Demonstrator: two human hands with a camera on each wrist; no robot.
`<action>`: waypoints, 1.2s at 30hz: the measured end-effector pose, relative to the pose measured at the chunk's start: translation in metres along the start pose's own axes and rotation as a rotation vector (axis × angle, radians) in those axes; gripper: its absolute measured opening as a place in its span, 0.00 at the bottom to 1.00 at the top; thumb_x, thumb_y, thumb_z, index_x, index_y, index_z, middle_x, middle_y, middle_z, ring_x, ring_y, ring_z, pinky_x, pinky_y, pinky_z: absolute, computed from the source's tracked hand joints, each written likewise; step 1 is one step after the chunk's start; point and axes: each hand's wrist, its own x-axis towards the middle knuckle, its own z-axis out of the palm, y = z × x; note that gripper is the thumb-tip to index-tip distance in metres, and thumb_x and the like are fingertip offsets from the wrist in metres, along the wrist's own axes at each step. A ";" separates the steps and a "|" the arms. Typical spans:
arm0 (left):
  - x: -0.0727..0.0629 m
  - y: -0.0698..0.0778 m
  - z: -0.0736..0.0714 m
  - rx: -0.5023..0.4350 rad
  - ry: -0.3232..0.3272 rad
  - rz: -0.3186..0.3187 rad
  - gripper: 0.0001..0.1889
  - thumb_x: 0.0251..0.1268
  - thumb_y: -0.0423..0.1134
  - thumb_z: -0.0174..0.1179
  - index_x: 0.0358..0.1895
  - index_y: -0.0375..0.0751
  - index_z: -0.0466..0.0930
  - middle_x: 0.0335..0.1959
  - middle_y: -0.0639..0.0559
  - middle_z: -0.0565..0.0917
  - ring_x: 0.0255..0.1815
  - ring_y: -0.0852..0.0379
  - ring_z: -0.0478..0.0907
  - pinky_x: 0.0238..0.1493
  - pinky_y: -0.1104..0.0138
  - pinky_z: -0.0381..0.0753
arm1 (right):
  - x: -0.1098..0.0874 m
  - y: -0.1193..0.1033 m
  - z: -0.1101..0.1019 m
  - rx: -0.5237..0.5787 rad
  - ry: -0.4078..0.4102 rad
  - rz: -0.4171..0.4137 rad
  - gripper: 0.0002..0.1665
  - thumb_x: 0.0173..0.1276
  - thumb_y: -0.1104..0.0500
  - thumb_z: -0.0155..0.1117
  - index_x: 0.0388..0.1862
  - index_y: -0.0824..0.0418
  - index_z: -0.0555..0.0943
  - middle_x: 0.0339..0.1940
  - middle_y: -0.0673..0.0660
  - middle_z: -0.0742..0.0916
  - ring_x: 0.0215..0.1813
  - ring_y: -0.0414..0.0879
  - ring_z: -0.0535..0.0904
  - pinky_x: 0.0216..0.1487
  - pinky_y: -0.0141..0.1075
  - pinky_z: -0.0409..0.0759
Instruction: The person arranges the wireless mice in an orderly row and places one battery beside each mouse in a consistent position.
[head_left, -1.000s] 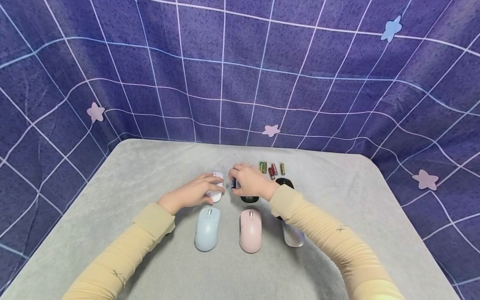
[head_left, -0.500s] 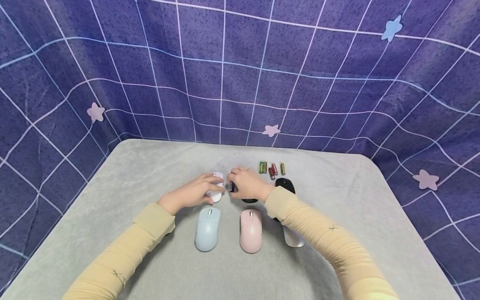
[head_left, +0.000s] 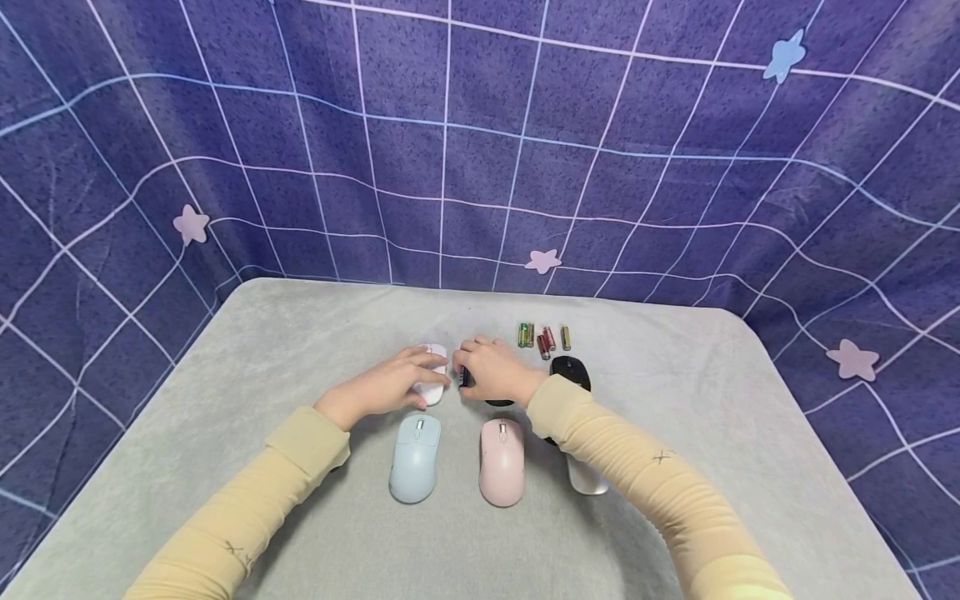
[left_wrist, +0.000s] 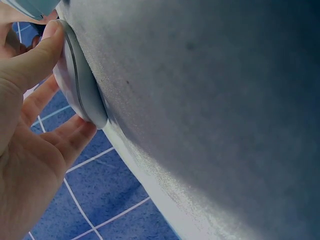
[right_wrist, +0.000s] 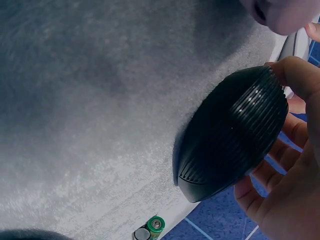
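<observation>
My left hand [head_left: 390, 383] holds a white computer mouse [head_left: 432, 392] on the grey cloth, thumb on one side and fingers on the other, as the left wrist view shows. To its right, my right hand [head_left: 491, 369] grips a black ribbed mouse [right_wrist: 230, 135] between thumb and fingers. From the head view, most of that black mouse is hidden under the hand. A light blue mouse [head_left: 415, 460] and a pink mouse [head_left: 502, 463] lie side by side in front of the hands.
Several small batteries [head_left: 548, 338] lie behind the right hand. Another black mouse [head_left: 572, 371] and a whitish mouse [head_left: 588, 477] are partly covered by the right sleeve [head_left: 637, 467]. A purple gridded curtain [head_left: 480, 150] with stars rises behind the grey-covered table [head_left: 315, 308].
My right hand has slid slightly left toward the white mouse, with the black ribbed mouse in its grip. More of the other black mouse shows beside the sleeve. My left hand stays in place.
</observation>
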 end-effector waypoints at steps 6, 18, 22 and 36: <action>0.001 0.001 0.000 -0.003 0.002 0.001 0.25 0.47 0.41 0.70 0.54 0.44 0.81 0.62 0.39 0.73 0.66 0.33 0.62 0.69 0.43 0.58 | 0.000 0.002 0.001 0.006 0.001 -0.004 0.19 0.54 0.44 0.68 0.42 0.49 0.79 0.46 0.47 0.81 0.51 0.46 0.74 0.46 0.42 0.76; 0.000 -0.001 0.001 0.001 0.008 -0.004 0.25 0.47 0.41 0.70 0.54 0.45 0.81 0.62 0.39 0.73 0.66 0.33 0.62 0.69 0.43 0.58 | -0.001 0.003 -0.003 0.024 0.010 -0.020 0.21 0.54 0.43 0.69 0.45 0.50 0.79 0.46 0.49 0.80 0.51 0.48 0.74 0.46 0.43 0.75; 0.000 0.000 0.001 -0.006 0.004 -0.012 0.26 0.47 0.41 0.70 0.54 0.45 0.81 0.63 0.39 0.73 0.67 0.34 0.62 0.69 0.44 0.58 | -0.001 0.003 -0.005 0.032 0.012 -0.027 0.21 0.54 0.44 0.69 0.45 0.50 0.79 0.47 0.50 0.80 0.51 0.48 0.73 0.47 0.44 0.75; 0.000 -0.001 0.001 0.001 0.018 0.007 0.24 0.47 0.41 0.70 0.53 0.45 0.81 0.62 0.38 0.74 0.66 0.32 0.62 0.69 0.43 0.59 | -0.005 0.012 -0.022 0.038 0.028 -0.022 0.21 0.53 0.45 0.70 0.44 0.52 0.80 0.48 0.51 0.81 0.52 0.48 0.73 0.49 0.45 0.77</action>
